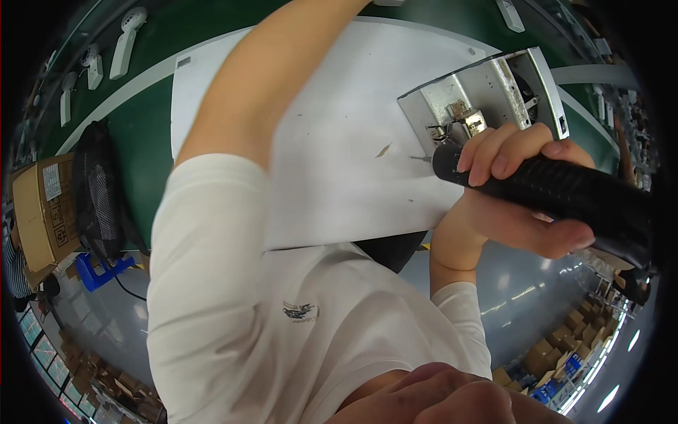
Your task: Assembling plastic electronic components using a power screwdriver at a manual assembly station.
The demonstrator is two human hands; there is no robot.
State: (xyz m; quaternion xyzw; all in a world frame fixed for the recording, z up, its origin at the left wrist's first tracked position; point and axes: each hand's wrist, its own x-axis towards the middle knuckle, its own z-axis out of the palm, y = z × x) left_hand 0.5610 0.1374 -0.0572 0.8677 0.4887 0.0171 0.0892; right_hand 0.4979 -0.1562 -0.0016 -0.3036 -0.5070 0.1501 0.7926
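Observation:
My right hand (519,166) is wrapped round a black electric screwdriver (565,187), held over the right side of the white worktop. Its thin bit points left, just below a silver sheet-metal housing (487,99). A small metal mechanism (462,120) sits inside that housing, and a dark round part (526,95) shows near its right end. Across the worktop reaches my left forearm (247,85), leaving the picture at the upper edge, so the left hand is out of sight.
Dark specks and a brown scrap (383,150) lie on the white worktop (339,184). White handheld fans (123,53) stand on the green surface at the upper left. A cardboard box (46,212), a black mesh bag (99,191) and a blue clamp-like piece (102,272) are at the left.

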